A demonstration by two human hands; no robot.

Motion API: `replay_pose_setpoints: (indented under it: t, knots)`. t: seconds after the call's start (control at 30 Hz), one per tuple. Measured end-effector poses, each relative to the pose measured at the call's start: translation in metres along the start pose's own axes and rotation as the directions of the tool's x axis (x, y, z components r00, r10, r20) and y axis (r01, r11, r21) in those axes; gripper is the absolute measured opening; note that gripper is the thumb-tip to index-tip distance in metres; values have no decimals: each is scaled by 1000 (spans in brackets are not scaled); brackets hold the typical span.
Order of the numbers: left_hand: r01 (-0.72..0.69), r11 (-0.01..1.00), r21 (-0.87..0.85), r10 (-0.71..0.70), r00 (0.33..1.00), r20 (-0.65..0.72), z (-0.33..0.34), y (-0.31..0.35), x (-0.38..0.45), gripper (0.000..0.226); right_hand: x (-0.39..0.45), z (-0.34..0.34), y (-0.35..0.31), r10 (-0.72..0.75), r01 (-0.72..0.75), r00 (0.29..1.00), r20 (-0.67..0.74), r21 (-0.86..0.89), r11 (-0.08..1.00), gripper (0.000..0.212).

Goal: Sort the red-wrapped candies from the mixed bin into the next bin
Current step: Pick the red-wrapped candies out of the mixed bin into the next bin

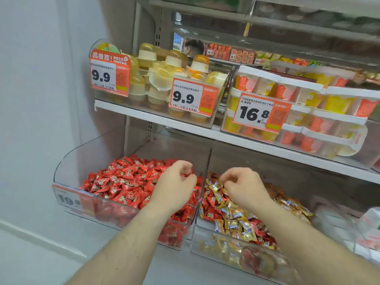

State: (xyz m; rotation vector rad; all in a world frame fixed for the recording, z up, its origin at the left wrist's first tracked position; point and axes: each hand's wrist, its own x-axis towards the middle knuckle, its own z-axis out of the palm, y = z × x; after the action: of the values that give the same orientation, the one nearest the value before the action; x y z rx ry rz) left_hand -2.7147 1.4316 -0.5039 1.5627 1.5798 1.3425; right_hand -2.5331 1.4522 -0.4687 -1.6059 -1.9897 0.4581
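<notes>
Red candies fill the left bin; more lie mixed with gold ones in the right bin. Left hand over the red pile, fingers curled, contents unclear. Right hand curled among mixed candies, grip unclear.
</notes>
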Motion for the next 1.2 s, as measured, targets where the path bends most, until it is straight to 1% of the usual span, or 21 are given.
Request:
replay_pose_setpoints:
  t: [0.03, 0.07, 0.13, 0.2, 0.23, 0.3, 0.33, 0.4, 0.53, 0.6, 0.67, 0.73, 0.77, 0.8, 0.87, 0.9, 0.93, 1.0, 1.07, 1.13, 1.2]
  knots:
    - [-7, 1000, 8, 7, 1000, 27, 11, 3, -2, 33, -1, 6, 13, -27, 44, 993, 114, -148, 988, 35]
    - [-13, 999, 33, 11, 999, 50, 20, 5, -3, 39, 1, 14, 23, -89, 145, 972, 219, -252, 957, 42]
    - [-15, 995, 96, 9, 998, 69, 31, 6, -3, 47, 14, 33, 37, -194, 322, 903, 383, -307, 895, 46]
    - [2, 994, 109, -9, 998, 66, 34, 7, -4, 52, 25, 49, 41, -180, 381, 855, 486, -353, 855, 35]
    - [8, 993, 122, -16, 998, 62, 35, 7, -4, 55, 30, 56, 44, -180, 419, 838, 514, -396, 817, 38]
    - [12, 987, 159, -20, 998, 52, 36, 7, -5, 57, 40, 66, 50, -134, 506, 801, 583, -541, 672, 63]
    - [13, 984, 176, -21, 999, 47, 36, 8, -6, 57, 44, 68, 51, -89, 541, 785, 613, -609, 580, 68]
    - [16, 977, 211, -25, 999, 41, 36, 9, -5, 55, 48, 64, 44, -16, 589, 753, 657, -664, 461, 54]
    - [13, 967, 255, -19, 1000, 22, 37, 12, -6, 55, 40, 50, 37, 59, 658, 700, 712, -675, 334, 21]
    - [5, 950, 313, -9, 1000, 13, 38, 14, -5, 55, 30, 34, 46, 66, 633, 714, 697, -683, 365, 12]
    - [-29, 889, 456, 29, 1000, 6, 41, 18, -7, 56, 19, 11, 57, 26, 572, 755, 655, -678, 462, 15]
    - [-121, 765, 633, 161, 987, -5, 46, 23, -10, 58, 7, -12, 69, -42, 508, 806, 591, -652, 563, 18]
    - [-193, 719, 667, 269, 963, -11, 49, 24, -11, 58, 1, -21, 77, -66, 474, 829, 556, -635, 610, 18]
    - [-270, 704, 656, 365, 931, -9, 53, 26, -12, 57, -6, -30, 83, -82, 441, 848, 523, -612, 657, 19]
    - [-444, 711, 546, 537, 843, -14, 62, 30, -12, 48, -19, -42, 97, -89, 361, 889, 449, -569, 739, 21]
    - [-513, 710, 483, 578, 816, 16, 66, 35, -14, 43, -25, -47, 103, -78, 315, 908, 411, -549, 775, 23]
    - [-545, 721, 428, 577, 814, 66, 70, 40, -17, 39, -30, -52, 108, -61, 266, 926, 372, -530, 806, 23]
    - [-506, 783, 361, 456, 862, 219, 80, 46, -21, 34, -41, -61, 114, -10, 172, 950, 311, -498, 850, 21]
    - [-401, 824, 399, 247, 890, 384, 90, 40, -18, 35, -49, -68, 120, 39, 100, 962, 269, -484, 869, 18]
    - [-328, 802, 499, 26, 854, 519, 97, 32, -13, 39, -57, -74, 125, 81, 38, 968, 238, -459, 888, 16]
    - [-327, 733, 596, -130, 793, 595, 101, 28, -10, 39, -62, -78, 130, 109, -3, 970, 215, -443, 897, 20]
